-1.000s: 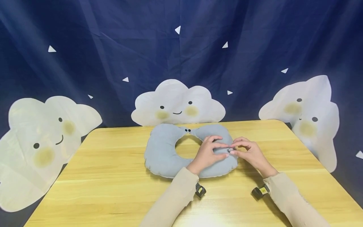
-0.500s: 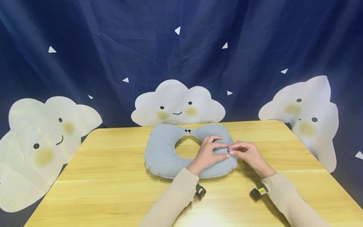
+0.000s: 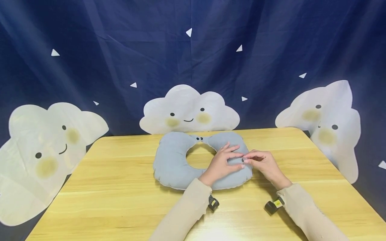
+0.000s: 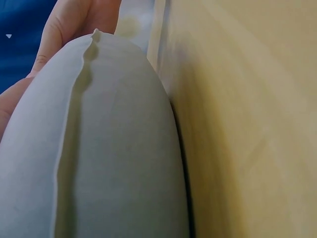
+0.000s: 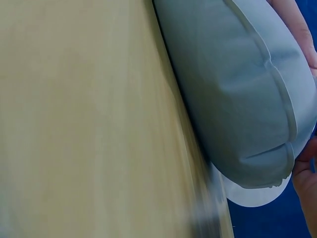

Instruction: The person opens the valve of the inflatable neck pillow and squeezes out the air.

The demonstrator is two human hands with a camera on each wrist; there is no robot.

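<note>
A puffed-up grey U-shaped neck pillow [image 3: 173, 160] lies on the table, its side seam showing in the left wrist view. Over its right arm rests my left hand [image 3: 220, 165], fingers spread, with forefinger and thumb tips on either side of a small dark valve [image 3: 244, 160]. My right hand [image 3: 265, 164] pinches at that valve between thumb and forefinger; the fingertips partly cover it. In the right wrist view the right hand [image 5: 307, 183] shows at the edge beyond the pillow [image 5: 228, 89], and the valve is hidden there.
The pale wooden table [image 3: 114, 187] stretches out on both sides of the pillow. Two dark snap buttons [image 3: 199, 138] sit at the pillow's far ends. A dark blue curtain [image 3: 120, 50] with white clouds hangs behind the table's far edge.
My right hand has shifted slightly left, its fingertips closer over the valve. The rear fingers of my left hand have lifted and spread a little. The pillow stays in place.
</note>
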